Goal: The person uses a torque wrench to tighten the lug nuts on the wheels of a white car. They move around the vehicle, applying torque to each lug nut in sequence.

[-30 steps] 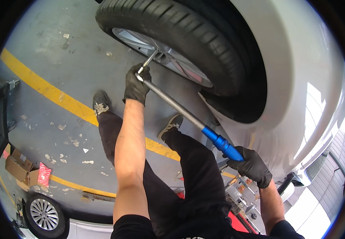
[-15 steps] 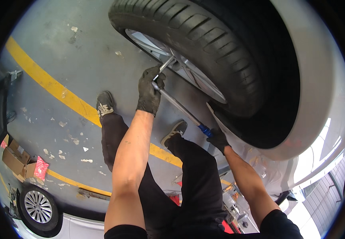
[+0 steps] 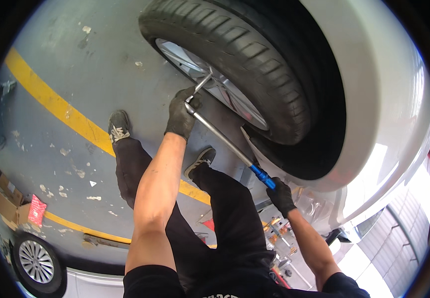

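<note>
A long silver torque wrench [image 3: 220, 133] slants down to the right from my left hand [image 3: 181, 110]. That black-gloved hand is closed round the wrench's head, where a thin extension bar [image 3: 203, 82] reaches to the middle of the wheel rim [image 3: 234, 102]. Whether a socket sits on a nut in there is too hidden to tell. My right hand [image 3: 280, 196], gloved in black as well, grips the far end by the blue handle [image 3: 263, 177]. Above them the black tire [image 3: 254, 54] stays on the car, inside the arch of the pale body panel [image 3: 361, 104].
My two shoes [image 3: 119, 124] stand on the grey floor near a yellow line [image 3: 66, 111]. At lower left are an open cardboard box [image 3: 7, 201], a red packet [image 3: 36, 210] and another car's wheel [image 3: 37, 259]. Metal equipment [image 3: 282, 243] shows behind my right leg.
My right hand has swung the blue handle end down and slightly right. My left hand stays at the wrench head. The whole view has shifted a little.
</note>
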A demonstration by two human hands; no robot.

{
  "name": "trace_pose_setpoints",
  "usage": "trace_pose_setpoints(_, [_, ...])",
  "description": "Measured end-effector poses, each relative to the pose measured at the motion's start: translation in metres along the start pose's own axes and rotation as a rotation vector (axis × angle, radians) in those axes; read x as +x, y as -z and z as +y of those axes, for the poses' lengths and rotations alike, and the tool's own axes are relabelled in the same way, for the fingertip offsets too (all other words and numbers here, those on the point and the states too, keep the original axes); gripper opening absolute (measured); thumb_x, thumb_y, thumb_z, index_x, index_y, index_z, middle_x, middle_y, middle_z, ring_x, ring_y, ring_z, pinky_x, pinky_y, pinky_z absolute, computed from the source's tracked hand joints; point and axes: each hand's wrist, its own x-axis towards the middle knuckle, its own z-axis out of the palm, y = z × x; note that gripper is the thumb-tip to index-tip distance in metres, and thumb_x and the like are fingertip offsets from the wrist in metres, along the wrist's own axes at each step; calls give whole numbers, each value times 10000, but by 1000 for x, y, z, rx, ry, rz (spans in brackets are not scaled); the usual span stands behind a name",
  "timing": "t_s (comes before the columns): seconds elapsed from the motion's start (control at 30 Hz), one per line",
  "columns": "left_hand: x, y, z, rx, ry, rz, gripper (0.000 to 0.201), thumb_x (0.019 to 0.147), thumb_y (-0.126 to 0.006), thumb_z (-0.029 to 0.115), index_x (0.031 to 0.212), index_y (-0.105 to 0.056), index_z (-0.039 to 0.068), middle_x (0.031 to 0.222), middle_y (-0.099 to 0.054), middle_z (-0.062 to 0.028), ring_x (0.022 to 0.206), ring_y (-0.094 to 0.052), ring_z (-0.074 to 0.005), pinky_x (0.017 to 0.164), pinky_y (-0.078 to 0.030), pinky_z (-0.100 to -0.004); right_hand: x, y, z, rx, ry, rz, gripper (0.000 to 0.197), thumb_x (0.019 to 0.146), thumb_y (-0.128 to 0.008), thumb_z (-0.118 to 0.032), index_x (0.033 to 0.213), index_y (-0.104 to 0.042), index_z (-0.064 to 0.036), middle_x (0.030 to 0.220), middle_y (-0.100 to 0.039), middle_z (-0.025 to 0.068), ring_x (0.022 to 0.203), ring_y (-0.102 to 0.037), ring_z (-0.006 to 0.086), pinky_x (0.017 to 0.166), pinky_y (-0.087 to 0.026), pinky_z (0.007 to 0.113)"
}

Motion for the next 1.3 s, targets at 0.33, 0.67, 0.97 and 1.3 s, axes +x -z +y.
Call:
trace_pose_setpoints(0.33, [-1,2,17,-89,125,-77,174,942,-568,142,972,-622,-21,637,-567,-41,472,-451,-131,539,-431,-305,-62,143,-138,-156,53,-137,320,802,-729,-254,1064,-637,-94,848,-702,201,785,-694,400,708,-561,462])
trace_pose_setpoints(0.67, [8,8,5,-106,72,51,135,928,-591,152,961,-609,23,643,-549,-48,465,-433,-127,467,-359,-277,0,36,-40,-286,133,-11,222,815,-678,-241,995,-640,-117,763,-694,183,709,-686,389,646,-544,486])
trace_pose_setpoints(0.97, [11,3,3,-76,52,102,146,920,-601,165,981,-621,33,649,-555,-46,472,-472,-134,454,-369,-283,12,3,-37,-320,87,94,144,773,-664,-222,880,-655,-126,718,-682,172,692,-682,389,627,-539,490])
trace_pose_setpoints(1.3, [10,6,0,-9,-23,93,227,940,-552,141,1104,-620,-1,706,-599,-83,492,-499,-144,480,-398,-282,17,-19,-17,-235,62,122,182,745,-661,-231,908,-664,-150,724,-690,169,712,-684,388,657,-529,506])
